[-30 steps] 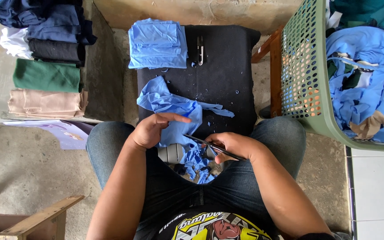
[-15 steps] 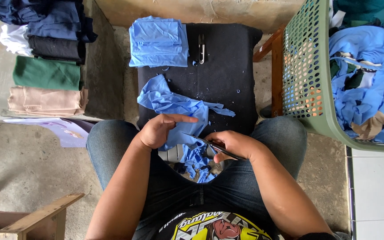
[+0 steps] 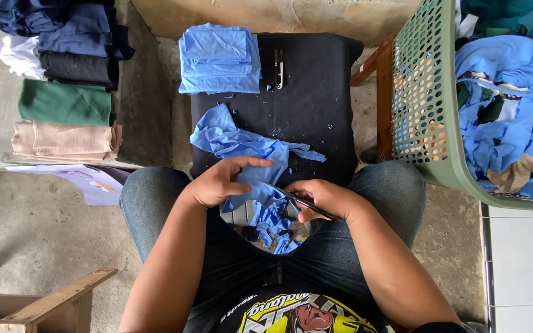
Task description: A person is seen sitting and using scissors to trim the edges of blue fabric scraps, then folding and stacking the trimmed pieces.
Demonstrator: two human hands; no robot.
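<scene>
— Start at your left. What's that hand doing?

— My left hand point(image 3: 220, 184) is curled down on the crumpled light-blue garment point(image 3: 242, 145), fingers bent over a fold of it, pinning it at the near edge of the black padded stool point(image 3: 322, 98) where the cloth spills onto my lap.

— And the cloth itself, how does it lie?

— Its long axis runs from the stool's left side, up and away from me, slanting down toward my knees. The bunched end sits between my two hands; the loose end trails off toward the stool's middle.

— Then the right?

— My right hand point(image 3: 325, 198) is clenched around a slim dark cutting tool point(image 3: 303, 202), probably thread snips. Its tip points left, toward the cloth just beside my left fingers. That is the relation that counts: the fabric lies directly left of the blade, touching or nearly so, though I cannot tell which.

— Which hand is nearer the cloth?

— The left, since it is on it. The right only meets it at the tool's tip.

— Anything else on the stool?

— A folded blue stack point(image 3: 219, 58) at the far left corner, a second small snipping tool point(image 3: 279, 66) just beside it, and blue scraps scattered about. A green basket point(image 3: 424, 98) of blue clothes stands off the right edge.
</scene>
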